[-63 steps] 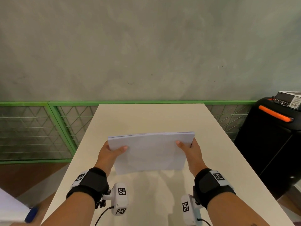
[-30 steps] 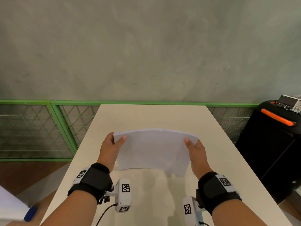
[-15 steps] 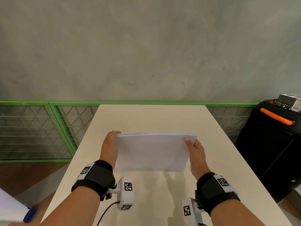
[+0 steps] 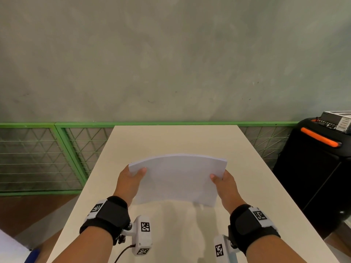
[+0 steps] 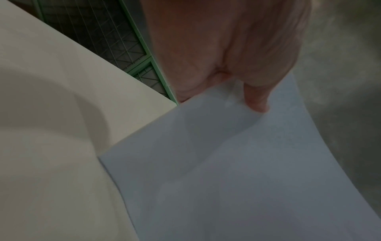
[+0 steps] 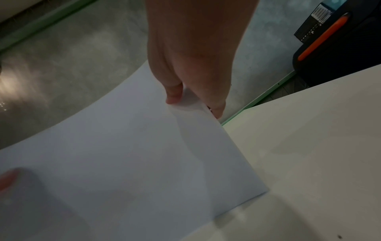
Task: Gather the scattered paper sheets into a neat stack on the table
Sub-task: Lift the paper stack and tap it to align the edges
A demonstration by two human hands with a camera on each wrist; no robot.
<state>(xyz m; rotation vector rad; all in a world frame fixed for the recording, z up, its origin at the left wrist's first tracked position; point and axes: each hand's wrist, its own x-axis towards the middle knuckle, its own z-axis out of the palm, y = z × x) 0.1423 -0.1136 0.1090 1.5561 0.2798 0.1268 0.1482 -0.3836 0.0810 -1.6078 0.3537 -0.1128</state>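
Observation:
A stack of white paper sheets (image 4: 178, 177) is held upright over the middle of the beige table (image 4: 171, 141), its top edge bowed upward. My left hand (image 4: 131, 179) grips the stack's left side, thumb on the near face. My right hand (image 4: 224, 182) grips the right side the same way. In the left wrist view the paper sheets (image 5: 237, 171) hang under my left hand (image 5: 247, 91), thumb pressed on them. In the right wrist view the paper sheets (image 6: 128, 163) are pinched by my right hand (image 6: 191, 97). The lower edge seems just above the tabletop.
A green-framed wire fence (image 4: 47, 158) runs behind and left of the table, before a grey wall. A black case with an orange handle (image 4: 321, 137) stands at the right, a box on top. Something white and blue (image 4: 28, 253) lies at the lower left corner.
The stack has been lifted slightly and its top edge now bows upward, where half a second ago it stood straight. My left thumb has come back over the near face.

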